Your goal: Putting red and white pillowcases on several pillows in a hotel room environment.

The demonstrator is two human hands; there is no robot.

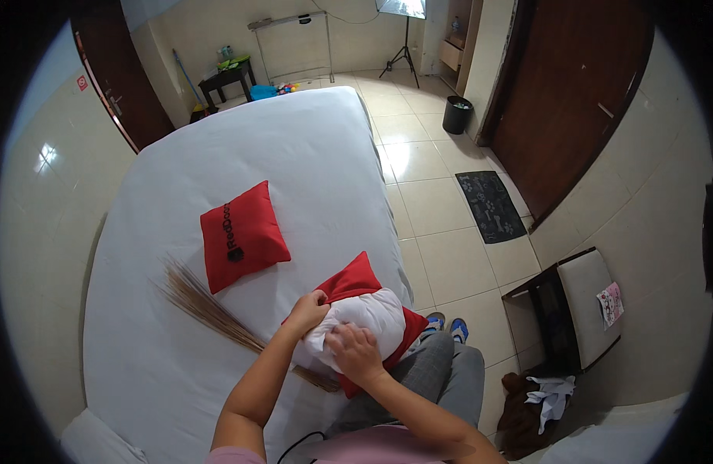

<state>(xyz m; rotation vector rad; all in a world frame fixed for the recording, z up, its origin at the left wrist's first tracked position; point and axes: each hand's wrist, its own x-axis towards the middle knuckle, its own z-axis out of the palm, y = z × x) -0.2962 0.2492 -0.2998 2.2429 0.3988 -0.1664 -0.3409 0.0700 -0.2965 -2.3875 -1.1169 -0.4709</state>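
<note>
A red cushion cover [350, 277] lies at the edge of the bed by my lap, with a white cushion insert [371, 316] bulging from its opening. My left hand [310, 311] pinches the edge of the cover at its left side. Bent fingers of my right hand [356, 352] dig into the white insert, whose fabric creases around them; the fingertips are partly hidden. Red corners of the cover show above, right of and below the insert. Farther up the bed rests a filled red cushion [243, 235] bearing black writing and a logo.
A stick broom [211, 304] lies on the white-sheeted bed [159, 371], passing under my left forearm. On the tiled floor are a dark mat [490, 206], a black bin [458, 116] and a chair [585, 307]. A brown item [516, 417] with white cloth lies below the chair.
</note>
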